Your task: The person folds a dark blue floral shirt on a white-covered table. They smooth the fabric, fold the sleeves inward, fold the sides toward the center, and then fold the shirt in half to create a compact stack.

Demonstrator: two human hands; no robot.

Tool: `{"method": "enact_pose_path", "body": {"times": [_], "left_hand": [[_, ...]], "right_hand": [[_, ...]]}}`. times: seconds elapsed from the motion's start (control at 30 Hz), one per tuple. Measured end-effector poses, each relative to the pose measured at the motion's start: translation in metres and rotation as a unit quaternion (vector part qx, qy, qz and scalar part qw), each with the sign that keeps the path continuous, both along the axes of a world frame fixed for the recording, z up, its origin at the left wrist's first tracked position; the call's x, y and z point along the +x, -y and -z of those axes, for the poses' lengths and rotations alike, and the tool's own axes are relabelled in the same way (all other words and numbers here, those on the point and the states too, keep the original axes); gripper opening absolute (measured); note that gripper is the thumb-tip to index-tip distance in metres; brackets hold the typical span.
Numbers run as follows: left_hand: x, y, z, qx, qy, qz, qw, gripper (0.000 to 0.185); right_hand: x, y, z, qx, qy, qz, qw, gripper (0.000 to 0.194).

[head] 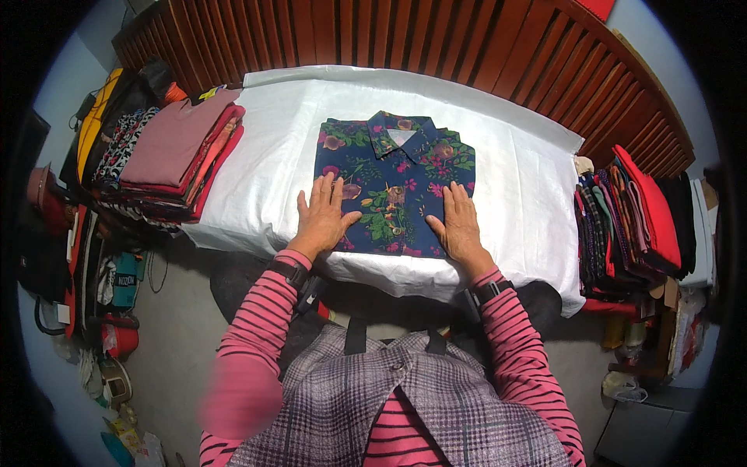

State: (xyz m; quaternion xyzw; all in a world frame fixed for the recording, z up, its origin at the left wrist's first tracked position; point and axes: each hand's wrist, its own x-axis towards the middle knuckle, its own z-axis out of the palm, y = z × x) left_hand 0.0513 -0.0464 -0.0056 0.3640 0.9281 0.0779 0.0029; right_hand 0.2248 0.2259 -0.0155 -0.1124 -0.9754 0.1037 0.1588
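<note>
A dark blue floral shirt lies folded into a neat rectangle, front up, its collar pointing away from me. My left hand rests flat across its left edge, fingers pointing away and thumb on the fabric. On the opposite side, my right hand lies palm down along the right edge, thumb stretched inward. Neither hand grips the cloth. Two buttons show on the lower front between my hands. Beneath the shirt spreads a white plastic sheet, draped over the front of the surface.
At left sits a stack of folded clothes, a pink garment on top. Several more folded garments are piled at right. Behind the sheet rises a slatted wooden headboard. Bags and a red container crowd the left wall.
</note>
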Motion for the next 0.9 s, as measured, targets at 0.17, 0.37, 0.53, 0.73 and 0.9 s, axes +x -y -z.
{"method": "enact_pose_path", "body": {"times": [0.17,0.37,0.53,0.73,0.9], "left_hand": [[0.001,-0.002,-0.011,-0.021,0.010,-0.007,1.000,0.082],[0.007,-0.010,-0.024,0.017,-0.004,-0.020,1.000,0.079],[0.013,-0.025,-0.028,0.041,-0.020,0.070,0.997,0.080],[0.017,-0.025,-0.016,0.030,-0.070,0.071,0.995,0.081],[0.019,-0.025,-0.012,0.037,-0.061,0.071,0.995,0.080]], "right_hand": [[0.000,-0.001,-0.003,-0.006,0.014,0.004,1.000,0.077],[-0.004,0.003,-0.023,0.019,0.045,0.024,0.999,0.070],[-0.036,0.018,-0.044,0.068,-0.003,-0.051,0.996,0.063],[-0.081,0.025,-0.032,0.021,0.049,-0.122,0.991,0.069],[-0.085,0.021,-0.016,0.013,0.079,-0.110,0.991,0.075]]}}
